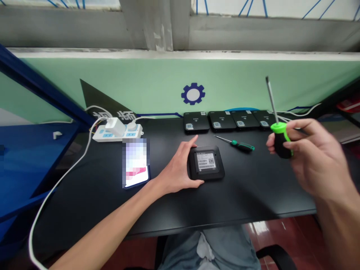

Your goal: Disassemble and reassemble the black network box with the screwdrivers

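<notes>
A square black set-top box (221, 165) lies label side up on the black desk, its white printed label facing me. My left hand (180, 167) grips it from the left, fingers at the far edge and thumb along the near edge. Raised over the right part of the desk, my right hand (309, 150) is closed around a short, stubby screwdriver (281, 138) with a black and bright green handle. Its metal shaft points up, away from the box. A second, slimmer screwdriver (239, 145) with a green and black handle rests on the desk between the box and my right hand.
Several similar black boxes (196, 122) stand in a row along the green wall panel. To the left are a white power strip (118, 132) with plugs and a lit phone (136, 163), its screen blurred. A white cable (66, 170) runs down the left side.
</notes>
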Available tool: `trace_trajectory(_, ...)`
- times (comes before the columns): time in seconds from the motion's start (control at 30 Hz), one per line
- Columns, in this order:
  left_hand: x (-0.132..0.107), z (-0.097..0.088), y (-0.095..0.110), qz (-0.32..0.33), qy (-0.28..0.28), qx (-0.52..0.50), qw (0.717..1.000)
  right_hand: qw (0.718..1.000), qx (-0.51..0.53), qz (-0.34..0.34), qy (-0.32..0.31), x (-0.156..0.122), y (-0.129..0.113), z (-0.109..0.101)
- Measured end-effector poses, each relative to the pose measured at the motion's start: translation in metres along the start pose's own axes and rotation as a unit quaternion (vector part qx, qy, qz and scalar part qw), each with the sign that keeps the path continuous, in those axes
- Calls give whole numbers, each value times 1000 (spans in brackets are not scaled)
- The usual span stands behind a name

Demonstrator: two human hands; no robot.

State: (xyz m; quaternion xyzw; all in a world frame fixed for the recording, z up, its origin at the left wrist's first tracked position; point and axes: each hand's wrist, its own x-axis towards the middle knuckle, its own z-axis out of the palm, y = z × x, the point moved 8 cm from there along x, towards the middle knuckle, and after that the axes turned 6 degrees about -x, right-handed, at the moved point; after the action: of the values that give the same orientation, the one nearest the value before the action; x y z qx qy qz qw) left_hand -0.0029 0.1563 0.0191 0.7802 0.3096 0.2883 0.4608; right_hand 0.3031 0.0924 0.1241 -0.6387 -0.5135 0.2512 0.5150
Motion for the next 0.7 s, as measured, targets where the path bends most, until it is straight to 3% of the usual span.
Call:
trace_trajectory(0.1,0,0,1,1,0,4,1000,998,-48,18,-23,-9,37,2)
trace_trajectory(0.2,0,-1,2,1,0,11,1000,977,-201,-23,-61,-21,53,15)
trace_trajectory(0.37,0,-1,2,4,2,14,1000,912,-370,-174,-43,-33,52,36)
trace_trajectory(0.7,0,-1,2,12,0,20,1000,864,-457,-211,-36,-22,61,56)
